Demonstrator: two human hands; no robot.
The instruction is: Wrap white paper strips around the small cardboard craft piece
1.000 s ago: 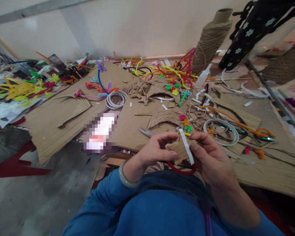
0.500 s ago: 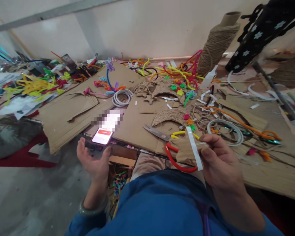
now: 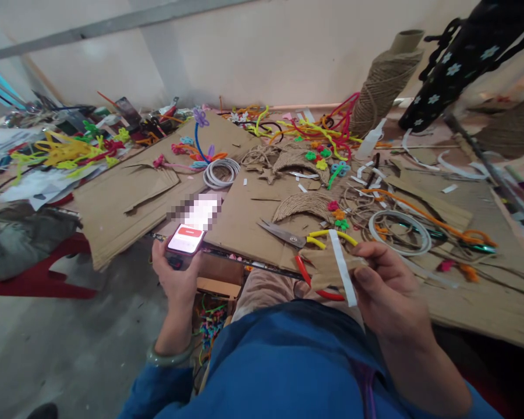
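My left hand (image 3: pixel 177 279) is at the near end of a lit phone (image 3: pixel 186 237) on the table's front edge, thumb and fingers on its two sides. In my right hand (image 3: pixel 382 282), thumb and fingers pinch a star-shaped cardboard piece (image 3: pixel 323 269) with a white strip (image 3: pixel 343 267) across it. The piece hangs over scissors (image 3: pixel 286 234) with red and yellow handles, covering part of them. Behind the scissors lies a twine-wrapped crescent (image 3: pixel 305 206) with small coloured flowers at its right end.
Cardboard sheets (image 3: pixel 240 224) cover the table. A white tape ring (image 3: pixel 399 233) lies at the right, white rings (image 3: pixel 220 173) near the middle. A twine cone (image 3: pixel 384 84) and a glue bottle (image 3: pixel 370 141) stand behind. Coloured pipe cleaners (image 3: pixel 61 150) are heaped at the left.
My left hand has moved right and up to the phone, its fingers now at the phone's sides. My right hand still holds the cardboard star, nearly in the same place.
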